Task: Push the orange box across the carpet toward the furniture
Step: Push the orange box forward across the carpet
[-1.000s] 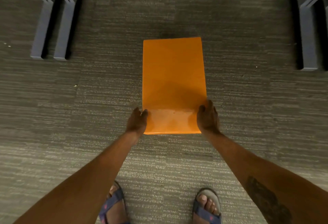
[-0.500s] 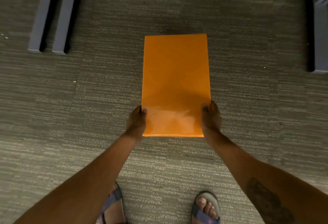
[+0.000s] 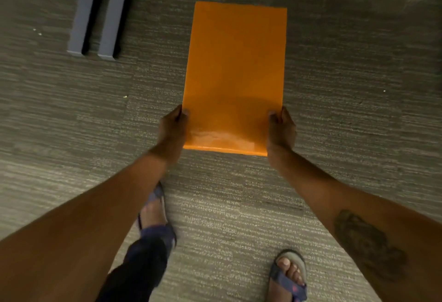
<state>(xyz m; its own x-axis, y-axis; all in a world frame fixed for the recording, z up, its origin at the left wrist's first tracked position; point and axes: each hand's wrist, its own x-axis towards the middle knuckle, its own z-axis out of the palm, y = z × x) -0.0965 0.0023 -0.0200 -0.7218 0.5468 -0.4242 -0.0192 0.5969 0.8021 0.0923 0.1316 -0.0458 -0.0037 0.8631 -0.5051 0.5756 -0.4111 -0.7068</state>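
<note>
- Two sandalled feet sit nearest, at the bottom of the frame: the right foot (image 3: 290, 275) in the lower right, flat on the carpet (image 3: 358, 119), and the left foot (image 3: 153, 208) lower centre-left, partly behind the left forearm, with a dark trouser leg (image 3: 138, 270) below it.
- Both bare forearms reach up from the bottom corners toward the middle of the frame; the right forearm carries a dark tattoo (image 3: 366, 242) at the lower right.
- At mid-frame the left hand (image 3: 173, 127) grips the near-left edge of the orange box (image 3: 235, 74), its fingers (image 3: 183, 112) curled narrow around the side, thumb on the top face.
- Opposite it, the right hand (image 3: 281, 129) clasps the near-right edge the same way, fingers (image 3: 273, 116) closed on the box.
- Centred in the frame, the orange box runs lengthwise from the hands up toward the top of the frame, its glossy top face showing and its near end between the wrists; whether its underside touches the carpet I cannot tell.
- Grey striped carpet lies on every side of the box, with a few pale specks (image 3: 125, 96) left of the box and at the right of the frame.
- Farthest off, in the upper left of the frame, two grey furniture legs (image 3: 95, 19) stand side by side on the carpet, well apart from the box and off to its left; nothing lies on the carpet directly past the box's far end.
</note>
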